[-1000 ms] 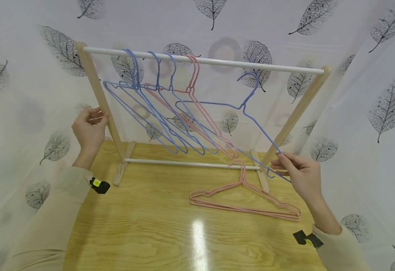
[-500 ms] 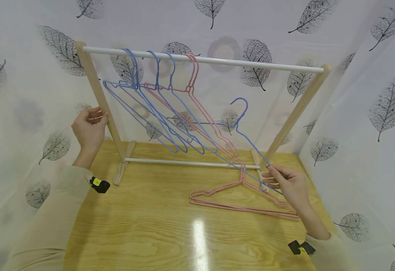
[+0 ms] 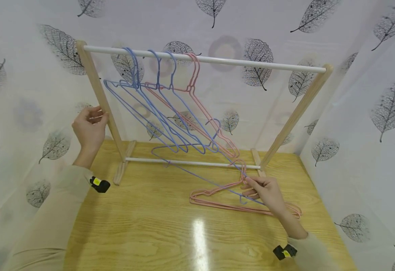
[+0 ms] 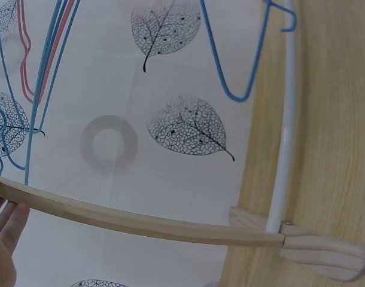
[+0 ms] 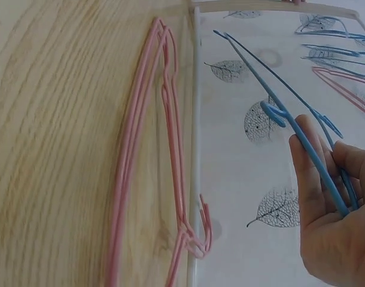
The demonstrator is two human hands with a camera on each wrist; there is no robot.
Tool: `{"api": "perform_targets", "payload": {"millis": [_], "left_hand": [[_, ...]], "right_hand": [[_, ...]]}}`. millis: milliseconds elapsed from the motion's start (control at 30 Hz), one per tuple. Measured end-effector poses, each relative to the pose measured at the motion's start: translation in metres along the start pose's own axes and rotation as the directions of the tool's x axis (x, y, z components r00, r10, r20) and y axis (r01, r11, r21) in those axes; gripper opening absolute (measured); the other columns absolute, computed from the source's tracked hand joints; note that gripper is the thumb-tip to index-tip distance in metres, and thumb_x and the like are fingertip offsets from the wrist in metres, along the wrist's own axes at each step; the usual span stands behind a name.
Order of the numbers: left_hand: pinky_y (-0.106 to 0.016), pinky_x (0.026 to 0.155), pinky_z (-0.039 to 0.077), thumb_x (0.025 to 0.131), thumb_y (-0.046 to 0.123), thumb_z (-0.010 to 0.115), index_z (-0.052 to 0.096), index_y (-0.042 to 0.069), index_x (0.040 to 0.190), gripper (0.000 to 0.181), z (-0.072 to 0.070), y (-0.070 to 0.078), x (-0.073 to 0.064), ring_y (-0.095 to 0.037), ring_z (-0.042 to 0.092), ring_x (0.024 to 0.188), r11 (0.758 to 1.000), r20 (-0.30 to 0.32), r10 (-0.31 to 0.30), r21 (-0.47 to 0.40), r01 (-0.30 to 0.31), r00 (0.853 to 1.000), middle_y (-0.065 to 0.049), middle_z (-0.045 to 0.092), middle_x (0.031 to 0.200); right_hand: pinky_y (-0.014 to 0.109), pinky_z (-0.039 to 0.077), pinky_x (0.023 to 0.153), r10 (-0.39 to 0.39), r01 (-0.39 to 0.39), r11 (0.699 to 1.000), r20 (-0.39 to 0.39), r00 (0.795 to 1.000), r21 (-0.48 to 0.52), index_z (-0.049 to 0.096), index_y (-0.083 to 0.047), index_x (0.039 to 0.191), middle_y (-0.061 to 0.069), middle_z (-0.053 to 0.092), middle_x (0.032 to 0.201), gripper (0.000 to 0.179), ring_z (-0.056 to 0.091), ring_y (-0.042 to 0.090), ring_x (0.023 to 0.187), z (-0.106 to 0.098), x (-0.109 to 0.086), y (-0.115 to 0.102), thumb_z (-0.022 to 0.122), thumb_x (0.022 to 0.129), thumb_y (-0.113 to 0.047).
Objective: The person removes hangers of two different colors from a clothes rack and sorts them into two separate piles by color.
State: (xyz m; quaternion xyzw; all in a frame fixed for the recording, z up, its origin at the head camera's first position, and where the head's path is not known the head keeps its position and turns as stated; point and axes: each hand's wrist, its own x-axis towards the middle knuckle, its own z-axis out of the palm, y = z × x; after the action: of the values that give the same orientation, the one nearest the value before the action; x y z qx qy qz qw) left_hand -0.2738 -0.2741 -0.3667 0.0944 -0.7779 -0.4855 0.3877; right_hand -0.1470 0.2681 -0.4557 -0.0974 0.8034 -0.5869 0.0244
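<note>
My left hand (image 3: 90,126) grips the left wooden post (image 3: 96,84) of a small clothes rack, thumb and fingers on either side. With my right hand (image 3: 265,194) I pinch a blue clothes hanger (image 3: 197,175) near one end. This hanger is tilted in front of the rack, its hook below the white top rod (image 3: 251,63) and off it. Several blue hangers (image 3: 158,71) and a few pink ones (image 3: 196,73) hang from the rod's left half. Pink hangers (image 3: 218,208) lie stacked on the table under my right hand.
The rack's right post (image 3: 293,116) stands on the far side, and a white lower rod (image 3: 170,162) joins the feet. Beneath is a wood-grain tabletop (image 3: 150,233). Leaf-printed curtain (image 3: 356,150) surrounds the table at the back and sides.
My right hand has moved left and down with the blue hanger, whose hook has dropped away from the top rod. The left hand stays on the post.
</note>
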Motion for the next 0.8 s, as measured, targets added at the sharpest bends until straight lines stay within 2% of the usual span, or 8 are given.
{"api": "perform_targets", "payload": {"millis": [167, 300, 500, 567, 800], "left_hand": [[0.001, 0.069, 0.050, 0.097, 0.022, 0.075, 0.078, 0.006, 0.117, 0.026, 0.000, 0.000, 0.000, 0.024, 0.057, 0.072, 1.000, -0.005, 0.006, 0.010, -0.006, 1.000, -0.002, 0.080, 0.102], [0.002, 0.070, 0.051, 0.097, 0.021, 0.074, 0.078, 0.005, 0.117, 0.026, 0.000, 0.000, -0.001, 0.025, 0.057, 0.072, 1.000, -0.004, 0.018, 0.015, -0.017, 1.000, -0.012, 0.080, 0.108], [0.001, 0.069, 0.051, 0.096, 0.021, 0.076, 0.078, 0.005, 0.116, 0.026, -0.002, 0.000, -0.001, 0.024, 0.058, 0.071, 1.000, -0.005, 0.003, 0.008, -0.003, 1.000, -0.011, 0.081, 0.108], [0.001, 0.069, 0.050, 0.096, 0.021, 0.075, 0.078, 0.005, 0.116, 0.025, -0.001, 0.000, 0.000, 0.024, 0.057, 0.071, 1.000, -0.010, 0.010, 0.011, -0.010, 1.000, -0.012, 0.081, 0.108], [0.002, 0.069, 0.050, 0.097, 0.020, 0.074, 0.077, 0.004, 0.117, 0.026, 0.001, 0.003, 0.000, 0.024, 0.057, 0.072, 1.000, -0.002, 0.012, 0.008, -0.012, 1.000, -0.015, 0.080, 0.111]], "right_hand": [[0.032, 0.068, 0.063, 0.024, -0.027, 0.999, 0.087, 0.996, 0.030, 0.070, 0.013, 0.123, 0.014, 0.083, 0.098, 0.038, 0.081, 0.016, 0.077, 0.024, 0.006, 0.006, 0.059, 0.109, -0.021], [0.033, 0.067, 0.061, 0.012, -0.022, 0.998, 0.146, 0.989, 0.063, 0.070, 0.015, 0.121, 0.022, 0.081, 0.099, 0.037, 0.081, 0.017, 0.076, 0.044, 0.010, 0.010, 0.059, 0.109, -0.018], [0.035, 0.066, 0.060, 0.000, -0.025, 0.994, 0.235, 0.972, 0.104, 0.069, 0.017, 0.121, 0.032, 0.077, 0.100, 0.039, 0.081, 0.018, 0.074, 0.073, 0.013, 0.009, 0.060, 0.109, -0.019], [0.035, 0.067, 0.061, -0.008, -0.026, 0.992, 0.268, 0.963, 0.126, 0.068, 0.017, 0.123, 0.035, 0.076, 0.101, 0.040, 0.081, 0.014, 0.073, 0.083, 0.014, 0.009, 0.060, 0.109, -0.019], [0.024, 0.065, 0.062, 0.057, -0.105, 0.986, 0.336, 0.940, 0.126, 0.067, 0.014, 0.128, 0.036, 0.075, 0.104, 0.042, 0.078, 0.005, 0.070, 0.117, 0.021, 0.005, 0.059, 0.109, -0.023]]}}
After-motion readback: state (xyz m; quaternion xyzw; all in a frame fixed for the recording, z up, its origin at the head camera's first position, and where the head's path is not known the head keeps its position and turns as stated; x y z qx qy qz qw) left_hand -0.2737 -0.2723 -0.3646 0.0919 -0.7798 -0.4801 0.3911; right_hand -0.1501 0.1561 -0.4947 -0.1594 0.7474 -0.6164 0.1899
